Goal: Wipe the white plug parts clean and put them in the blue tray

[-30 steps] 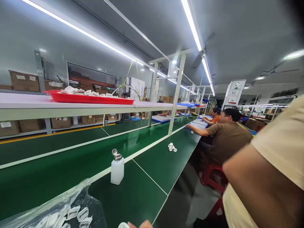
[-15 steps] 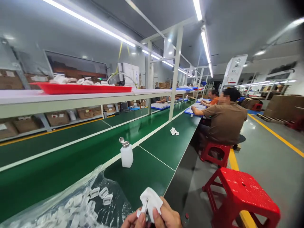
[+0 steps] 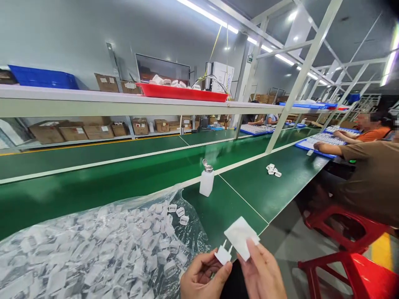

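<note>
At the bottom centre, my left hand [image 3: 205, 276] pinches a small white plug piece [image 3: 223, 254] whose two metal pins point up. Just right of it, my right hand [image 3: 263, 270] holds a folded white cloth [image 3: 240, 236] between thumb and fingers. The cloth's near corner is close to the pins. Left of my hands lies a clear plastic sheet [image 3: 196, 224] with a large heap of white plastic parts [image 3: 109, 245]. A white bottle with a metal cap [image 3: 206, 182], its lid raised, stands on the green bench beyond my hands.
Several white parts [image 3: 273, 170] lie farther along the bench [image 3: 240, 182]. A red tray [image 3: 183, 92] rests on the raised shelf [image 3: 93, 101]. At the right, a person in brown [image 3: 368, 174] sits by a blue tray [image 3: 314, 147]. Red stools [image 3: 374, 270] stand at lower right.
The view has swung left, showing more of the heap. The cloth, earlier around the pins, is now apart from the plug piece, and my hands are farther apart.
</note>
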`<state>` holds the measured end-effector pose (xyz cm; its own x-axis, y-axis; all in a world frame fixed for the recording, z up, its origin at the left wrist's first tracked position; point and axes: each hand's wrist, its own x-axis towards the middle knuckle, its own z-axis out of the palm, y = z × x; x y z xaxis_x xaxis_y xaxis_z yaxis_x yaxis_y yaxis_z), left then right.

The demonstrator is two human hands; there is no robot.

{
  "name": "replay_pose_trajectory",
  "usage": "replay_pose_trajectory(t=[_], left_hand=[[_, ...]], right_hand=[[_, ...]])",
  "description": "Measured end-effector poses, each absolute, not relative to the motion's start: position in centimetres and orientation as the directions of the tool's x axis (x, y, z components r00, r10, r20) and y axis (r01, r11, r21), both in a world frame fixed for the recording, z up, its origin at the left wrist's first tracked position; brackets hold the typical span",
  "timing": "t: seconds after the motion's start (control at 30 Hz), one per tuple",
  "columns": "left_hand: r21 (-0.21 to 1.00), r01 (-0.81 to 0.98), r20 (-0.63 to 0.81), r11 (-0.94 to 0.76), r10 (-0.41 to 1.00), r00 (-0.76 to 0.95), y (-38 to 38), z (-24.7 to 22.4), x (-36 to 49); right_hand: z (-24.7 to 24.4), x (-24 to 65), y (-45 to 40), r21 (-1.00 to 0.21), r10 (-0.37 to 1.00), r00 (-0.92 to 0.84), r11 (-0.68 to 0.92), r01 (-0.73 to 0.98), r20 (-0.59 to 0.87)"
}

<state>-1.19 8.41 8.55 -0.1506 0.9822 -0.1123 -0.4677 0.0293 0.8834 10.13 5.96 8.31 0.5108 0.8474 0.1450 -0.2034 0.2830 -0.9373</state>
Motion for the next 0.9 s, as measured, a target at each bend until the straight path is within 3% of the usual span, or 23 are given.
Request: replay_pose_trajectory(t=[0.03, 0.1, 0.2, 0.3, 0.37, 0.47, 0.57, 0.73, 0.9], left_hand=[[0.889, -0.458, -0.102, 0.017, 0.982, -0.161, 8.3, 8.5, -1.1], [0.904, -0.427, -0.054, -0.025, 0.984, -0.172, 8.2, 8.5, -1.0], [0.929, -0.362, 0.018, -0.082, 0.984, -0.178, 7.9, 8.7, -0.8], [0.947, -0.299, 0.054, -0.114, 0.978, -0.199, 7.8, 8.8, -0.6], [0.949, -0.293, 0.059, -0.12, 0.976, -0.21, 7.7, 8.8, -0.4], [0.949, -0.305, 0.009, -0.081, 0.973, -0.231, 7.7, 9.0, 0.0], [0.955, -0.288, -0.007, -0.065, 0.97, -0.242, 7.5, 9.4, 0.3], [0.961, -0.277, -0.036, -0.011, 0.986, -0.161, 7.1, 10.8, 0.6], [0.947, -0.318, -0.094, 0.048, 0.987, -0.131, 6.9, 11.1, 1.2]], right_hand=[[8.2, 10.7, 5.7, -0.937, 0.815, 0.494, 0.349, -0.004, 0.302], [8.0, 11.8, 5.1, -0.802, 0.751, 0.303, 0.488, 0.345, 0.587], [8.3, 13.0, 4.3, -0.569, 0.682, -0.019, 0.626, 0.533, 0.731], [8.5, 13.6, 3.5, -0.538, 0.678, -0.069, 0.636, 0.554, 0.731], [8.5, 14.1, 3.0, -0.603, 0.713, -0.005, 0.598, 0.528, 0.701], [8.4, 14.8, 2.2, -0.675, 0.737, 0.209, 0.417, 0.608, 0.643], [8.4, 14.4, 2.0, -0.681, 0.639, 0.401, 0.274, 0.679, 0.657], [9.3, 12.5, 2.7, -0.533, 0.584, 0.114, 0.62, 0.576, 0.803], [10.0, 14.6, 2.4, -0.582, 0.646, 0.032, 0.665, 0.468, 0.763]])
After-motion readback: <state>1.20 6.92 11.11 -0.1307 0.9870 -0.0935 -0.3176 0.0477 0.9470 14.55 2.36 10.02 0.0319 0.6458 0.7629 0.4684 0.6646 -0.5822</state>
